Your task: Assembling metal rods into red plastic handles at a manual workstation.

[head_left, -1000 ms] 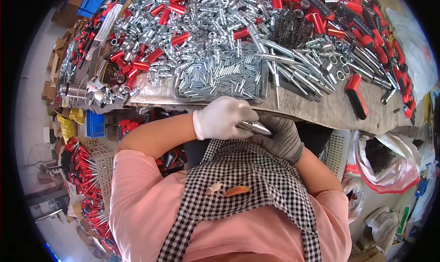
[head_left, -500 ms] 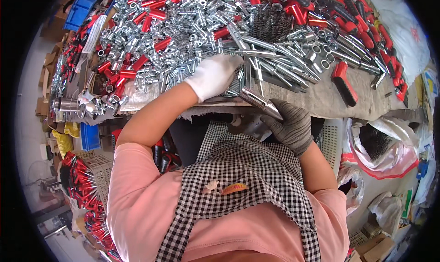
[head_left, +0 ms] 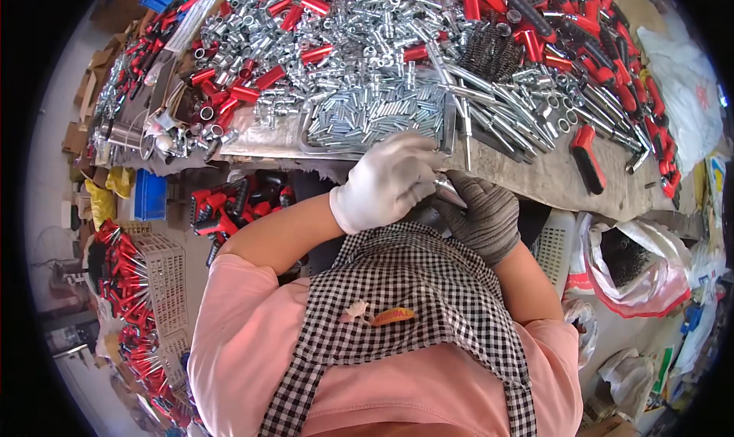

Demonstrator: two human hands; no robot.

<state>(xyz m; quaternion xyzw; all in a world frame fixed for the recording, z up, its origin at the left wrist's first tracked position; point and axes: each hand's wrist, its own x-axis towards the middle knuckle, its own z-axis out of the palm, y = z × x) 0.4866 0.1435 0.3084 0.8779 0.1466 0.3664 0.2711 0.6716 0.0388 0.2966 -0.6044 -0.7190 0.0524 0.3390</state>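
Note:
In its dark grey glove, my right hand [head_left: 482,215] grips a shiny metal tube [head_left: 449,191] just below the table's front edge. Earlier, a long slot showed along this tube; now most of it is covered by my hands. My left hand [head_left: 390,181], in a white glove, is at the tube's upper end with its fingers curled in. Anything between those fingertips is too hidden and blurred to make out. Just beyond my left hand lies a shallow tray [head_left: 306,137] heaped with small metal pins [head_left: 375,114].
Chrome fittings [head_left: 252,43] and red sleeves pile up behind the tray. Chrome rods [head_left: 505,123] lie to its right, near a red-and-black handle [head_left: 587,160]. A white sack [head_left: 657,246] stands at lower right. Red-handled tools fill crates [head_left: 164,284] at left.
My left hand has drawn back from the pin tray toward me and met the metal tube. The pins are now uncovered. My right hand still holds the tube, slightly lower.

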